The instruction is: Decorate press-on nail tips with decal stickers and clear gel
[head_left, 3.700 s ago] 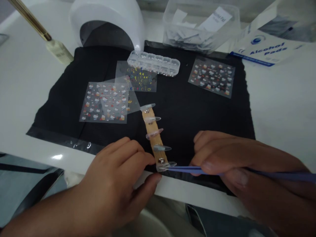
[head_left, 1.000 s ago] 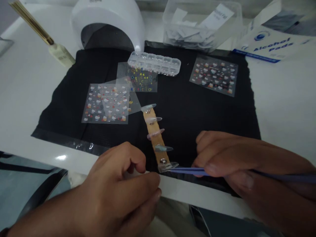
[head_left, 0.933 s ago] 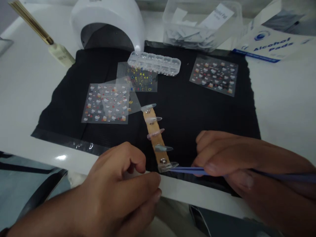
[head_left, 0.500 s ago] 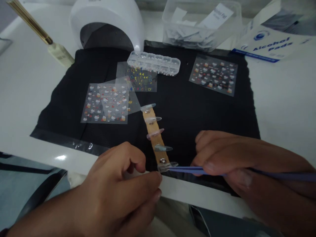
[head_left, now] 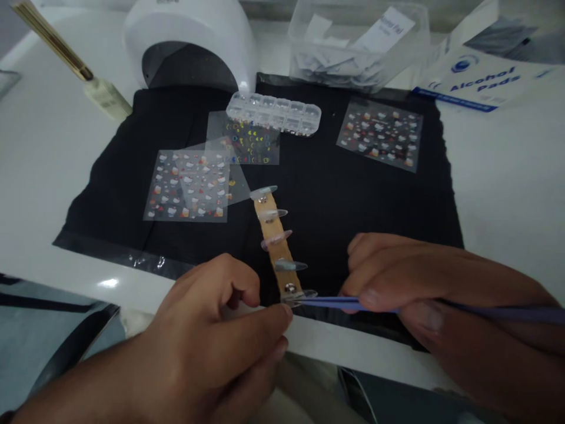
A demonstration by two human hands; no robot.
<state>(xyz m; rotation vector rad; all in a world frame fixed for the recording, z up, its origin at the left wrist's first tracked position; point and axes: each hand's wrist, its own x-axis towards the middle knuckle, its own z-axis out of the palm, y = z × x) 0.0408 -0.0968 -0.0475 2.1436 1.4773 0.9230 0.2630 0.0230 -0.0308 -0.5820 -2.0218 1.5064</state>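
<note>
Pinching a blue tweezers (head_left: 335,304) between thumb and fingers, right hand (head_left: 424,282) sets its tip on the nearest false nail (head_left: 300,295) of a wooden stick (head_left: 277,244) lying on the black mat (head_left: 353,194). Left hand (head_left: 212,347), fingers curled together, steadies the stick's near end. Sticker sheets (head_left: 189,185) lie beyond.

A glossy white table (head_left: 53,147) fills the view under dim, cool light, with one small bright reflection on its near edge. A black mat (head_left: 353,200) lies across the middle of the table. Just behind the mat's far left corner stands a white domed nail lamp (head_left: 189,35). Below the table's near edge the space is dark.
</note>
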